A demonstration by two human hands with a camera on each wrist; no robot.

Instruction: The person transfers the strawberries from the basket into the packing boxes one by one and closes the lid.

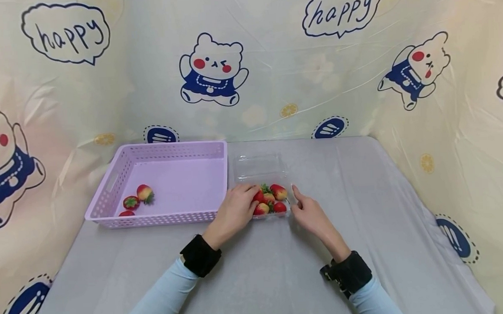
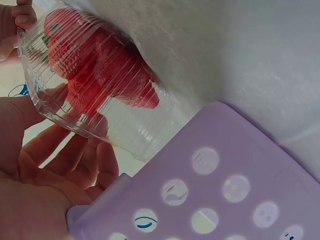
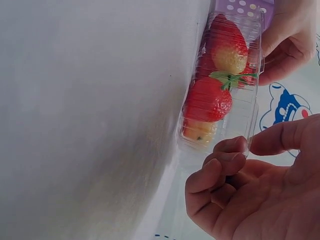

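A clear plastic box (image 1: 275, 215) of strawberries (image 1: 278, 192) stands on the grey cloth, its lid (image 1: 258, 167) folded back behind it. My left hand (image 1: 235, 205) reaches over the box's left side, thumb and fingertips around a strawberry (image 1: 259, 196) at that end. Seen from the left wrist, the thumb (image 2: 42, 102) and fingers show partly through the ribbed plastic. My right hand (image 1: 313, 215) is at the box's right side. Its thumb and index finger (image 3: 270, 137) pinch the box's rim near a corner in the right wrist view.
A lilac perforated basket (image 1: 180, 176) stands left of the box, close beside my left hand. Near its front left corner lie a few strawberries (image 1: 145, 193). Grey cloth (image 1: 363, 208) covers the table, and a printed curtain (image 1: 273, 81) hangs around the back and sides.
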